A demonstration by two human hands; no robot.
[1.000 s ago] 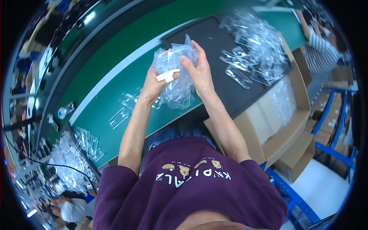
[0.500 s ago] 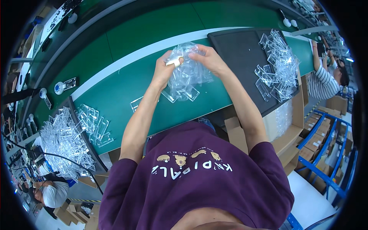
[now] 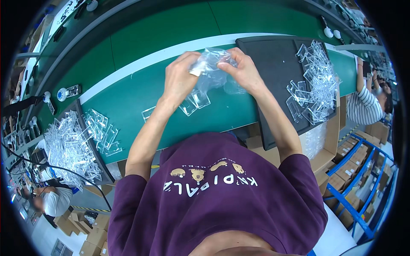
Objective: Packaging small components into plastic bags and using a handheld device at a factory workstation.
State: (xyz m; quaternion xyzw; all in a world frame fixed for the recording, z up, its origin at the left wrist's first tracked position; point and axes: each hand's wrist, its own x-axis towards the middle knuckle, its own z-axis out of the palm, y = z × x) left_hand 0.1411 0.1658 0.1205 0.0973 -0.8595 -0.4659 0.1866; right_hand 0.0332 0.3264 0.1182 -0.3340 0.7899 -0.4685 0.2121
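Nearest: purple shirt (image 3: 222, 213), white lettering and small brown animal drawings across the chest, seen upside down. Lower hem folded out of sight.

Both forearms reached over the green tabletop (image 3: 222, 115). The left hand (image 3: 178, 77) and right hand (image 3: 245, 70) had a crumpled clear bag (image 3: 212, 77) between them, up over the tabletop's far half. Grip: both hands pinching the bag near its top, right thumb on the near face. Left fingertips blurred and partly hidden by the bag. Off-white patch at the left thumb, too smeared to identify. Glare on the film; couldn't tell what was inside.

Clear plastic frames (image 3: 188, 107) lay just below the bag, some overlapped by it in view; contact unclear. Another frame (image 3: 147, 113) was partly covered by the left forearm.

Left: heap of clear parts (image 3: 70, 149), too tangled to separate, with a few loose ones beside it. Right: black tray (image 3: 273, 64) with a second heap (image 3: 318, 81) along its right side. Below that, a cardboard box (image 3: 328, 147), mostly hidden by tray and right arm.

Farther: green belt (image 3: 171, 32) beyond a white strip, white-and-blue gadget (image 3: 62, 94) on it, markings too small to read. Striped-shirt co-worker (image 3: 365, 106) far right, cut by the dark lens rim.
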